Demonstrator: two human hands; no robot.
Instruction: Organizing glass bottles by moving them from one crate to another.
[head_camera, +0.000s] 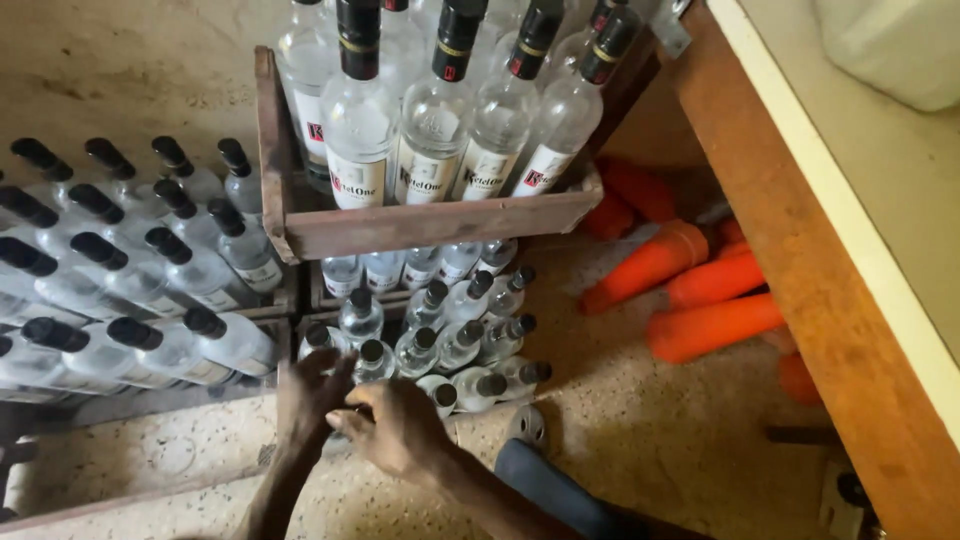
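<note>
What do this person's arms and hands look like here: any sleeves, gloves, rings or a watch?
Both hands, left and right, are bare, with no gloves. No ring or watch shows in this view. Both forearms are uncovered as far as the frame edge, with no sleeve or cuff in sight.
</note>
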